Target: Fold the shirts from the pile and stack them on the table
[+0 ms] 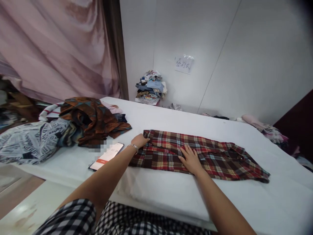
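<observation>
Sleeve (70,217): checked, near left.
Shirt (207,153): on table (168,192), stretching right from left hand (140,141).
Left grip: closed on far left corner.
Right hand (191,160): spread flat over middle.

I'm looking down at a broad white-topped table (288,186), with a plaid shirt (171,142) laid lengthwise from left to right across its middle. Left of that I can see a lit phone (110,154), and at the far left a rumpled heap of clothes (88,114)
</observation>
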